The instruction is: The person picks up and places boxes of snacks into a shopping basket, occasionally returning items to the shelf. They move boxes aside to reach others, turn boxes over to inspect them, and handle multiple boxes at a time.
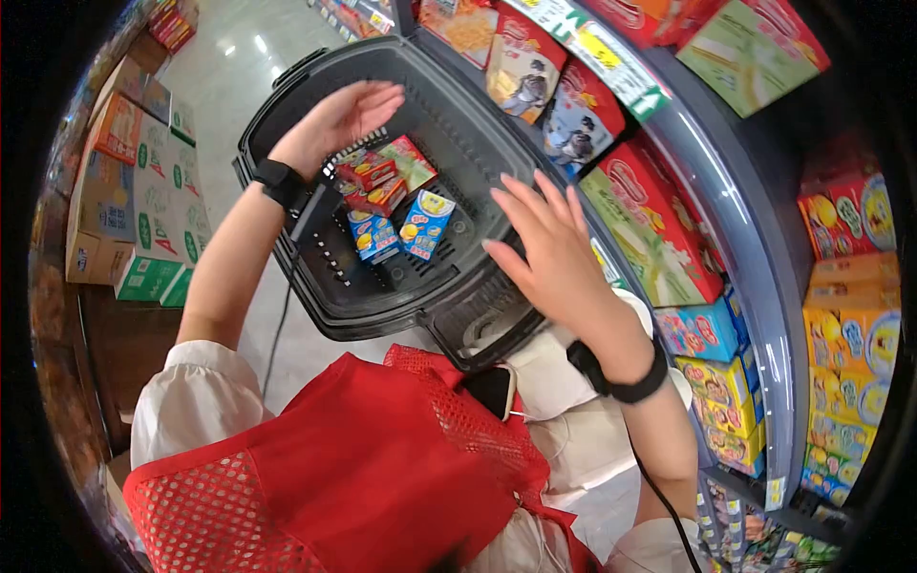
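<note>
My left hand point(351, 119) hangs over the far left part of a black shopping basket point(358, 328), its fingers stretched out and holding nothing. Above the basket's right side is my right hand point(549, 253), empty, with its fingers spread. Inside the basket lie a blue-and-white box point(427, 225) and a second blue box point(373, 236) beside it. Several small red boxes point(371, 181) are bunched together just beyond them, next to a green-and-red packet point(410, 162). Neither hand visibly touches these goods.
Shelves with a pale price-label edge point(597, 53) run along the right, holding red-and-green boxes point(650, 224) and yellow boxes point(721, 396). Stacked cartons point(158, 201) stand on the left. A shiny floor point(224, 67) shows beyond the basket.
</note>
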Demonstrator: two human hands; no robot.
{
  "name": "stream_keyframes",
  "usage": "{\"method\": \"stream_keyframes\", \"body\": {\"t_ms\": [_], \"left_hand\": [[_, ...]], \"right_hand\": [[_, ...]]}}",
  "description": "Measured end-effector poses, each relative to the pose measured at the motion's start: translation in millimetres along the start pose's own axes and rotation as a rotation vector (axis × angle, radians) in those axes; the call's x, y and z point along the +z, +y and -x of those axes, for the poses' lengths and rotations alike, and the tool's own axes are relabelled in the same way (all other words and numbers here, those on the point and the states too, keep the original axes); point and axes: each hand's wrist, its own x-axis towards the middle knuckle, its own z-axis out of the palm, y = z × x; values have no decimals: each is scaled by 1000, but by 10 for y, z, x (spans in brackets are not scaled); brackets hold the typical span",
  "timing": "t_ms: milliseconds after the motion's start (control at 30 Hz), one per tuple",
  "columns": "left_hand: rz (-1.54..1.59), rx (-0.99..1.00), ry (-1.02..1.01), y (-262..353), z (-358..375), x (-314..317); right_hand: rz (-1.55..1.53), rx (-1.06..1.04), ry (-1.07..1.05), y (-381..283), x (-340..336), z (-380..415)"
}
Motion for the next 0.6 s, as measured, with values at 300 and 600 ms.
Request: {"method": "stream_keyframes", "body": {"t_ms": [300, 600], "left_hand": [[854, -330, 206, -1809, -1078, -1803], [326, -346, 486, -2203, -1300, -1845]], "right_hand": [[51, 66, -293, 571, 676, -336], [-145, 163, -276, 560, 631, -419]]}}
